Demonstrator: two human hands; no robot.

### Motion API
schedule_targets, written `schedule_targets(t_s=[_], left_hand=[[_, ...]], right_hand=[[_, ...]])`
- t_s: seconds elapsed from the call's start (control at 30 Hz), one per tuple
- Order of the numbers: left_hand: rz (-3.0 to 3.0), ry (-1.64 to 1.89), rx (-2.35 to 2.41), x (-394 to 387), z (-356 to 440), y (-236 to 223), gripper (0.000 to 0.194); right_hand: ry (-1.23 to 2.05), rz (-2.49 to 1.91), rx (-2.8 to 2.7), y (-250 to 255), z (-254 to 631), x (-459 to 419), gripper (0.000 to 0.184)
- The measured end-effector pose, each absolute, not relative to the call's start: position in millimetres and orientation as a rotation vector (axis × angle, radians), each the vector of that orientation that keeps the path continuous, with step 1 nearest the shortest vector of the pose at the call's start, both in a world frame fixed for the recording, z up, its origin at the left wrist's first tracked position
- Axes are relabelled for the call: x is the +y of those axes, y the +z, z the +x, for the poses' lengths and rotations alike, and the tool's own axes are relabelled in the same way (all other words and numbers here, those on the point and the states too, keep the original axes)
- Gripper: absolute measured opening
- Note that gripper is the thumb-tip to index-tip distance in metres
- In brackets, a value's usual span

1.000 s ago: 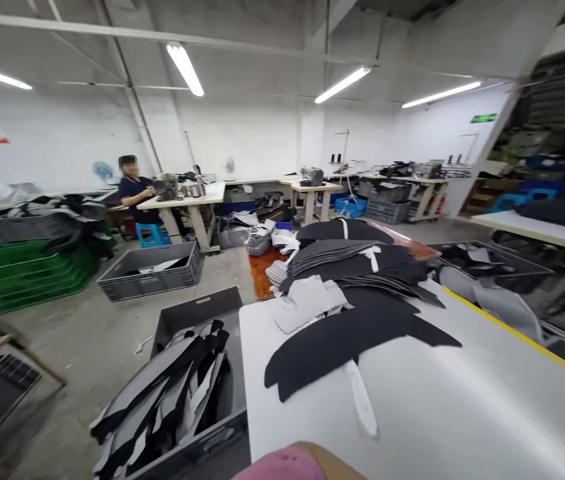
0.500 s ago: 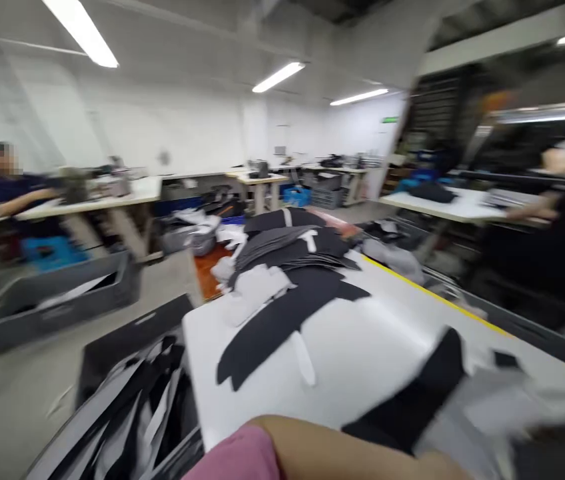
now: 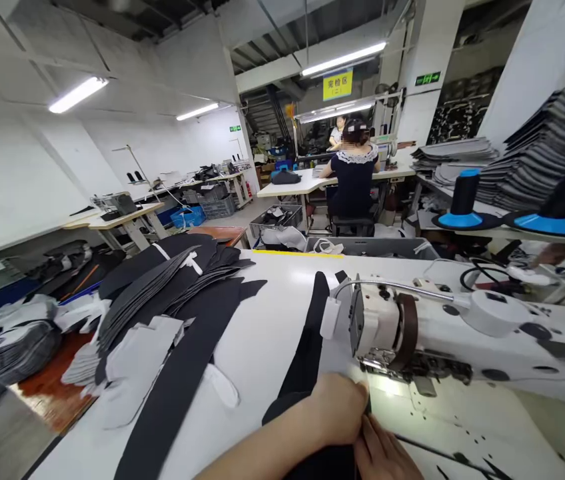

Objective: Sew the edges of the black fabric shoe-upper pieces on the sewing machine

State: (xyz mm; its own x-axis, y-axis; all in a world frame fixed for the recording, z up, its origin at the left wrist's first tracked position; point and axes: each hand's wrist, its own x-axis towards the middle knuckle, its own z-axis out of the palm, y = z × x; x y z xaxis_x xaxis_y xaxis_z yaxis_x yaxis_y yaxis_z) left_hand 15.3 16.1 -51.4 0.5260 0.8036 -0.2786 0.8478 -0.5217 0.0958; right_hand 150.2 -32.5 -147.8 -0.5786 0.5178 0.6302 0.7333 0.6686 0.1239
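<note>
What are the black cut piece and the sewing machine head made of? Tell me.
The black cut piece looks like a matte felt or soft synthetic sheet: dull surface, crisp cut edges, no visible weave, though the exact fibre can't be told. The sewing machine head looks like white-painted metal: smooth, faintly glossy, rigid casing.

Lower centre of the frame: the left hand point(image 3: 337, 417) closed on a long black fabric panel point(image 3: 310, 340), with the right hand point(image 3: 381, 452) just beside it at the panel's edge, both near the white sewing machine head point(image 3: 377, 327) on the white worktop point(image 3: 262, 347). Left of them lay stacked black and grey cut panels point(image 3: 162, 300); a seated co-worker point(image 3: 354, 187) appeared at upper centre.
</note>
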Motion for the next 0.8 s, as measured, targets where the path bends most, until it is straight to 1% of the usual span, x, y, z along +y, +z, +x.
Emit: schedule_targets(t_s=[0.13,0.23,0.4,0.57,0.8], left_hand=[[2.540,-0.310,1.380,5,14,-44,0.032],[2.543,-0.335,1.388,4,12,-39,0.035],[2.515,-0.429,1.337,7,18,-37,0.043],[2.503,-0.497,1.407,16,29,-36,0.040],[2.548,-0.541,1.354,20,31,-31,0.040]], right_hand=[[-0.391,-1.059,-2.510,-114,150,-45,0.032],[-0.313,-1.015,-2.612,-103,152,-47,0.034],[-0.270,-1.056,-2.539,-107,149,-48,0.031],[-0.306,-1.030,-2.526,-112,152,-36,0.031],[-0.258,-1.005,-2.587,-106,161,-38,0.031]])
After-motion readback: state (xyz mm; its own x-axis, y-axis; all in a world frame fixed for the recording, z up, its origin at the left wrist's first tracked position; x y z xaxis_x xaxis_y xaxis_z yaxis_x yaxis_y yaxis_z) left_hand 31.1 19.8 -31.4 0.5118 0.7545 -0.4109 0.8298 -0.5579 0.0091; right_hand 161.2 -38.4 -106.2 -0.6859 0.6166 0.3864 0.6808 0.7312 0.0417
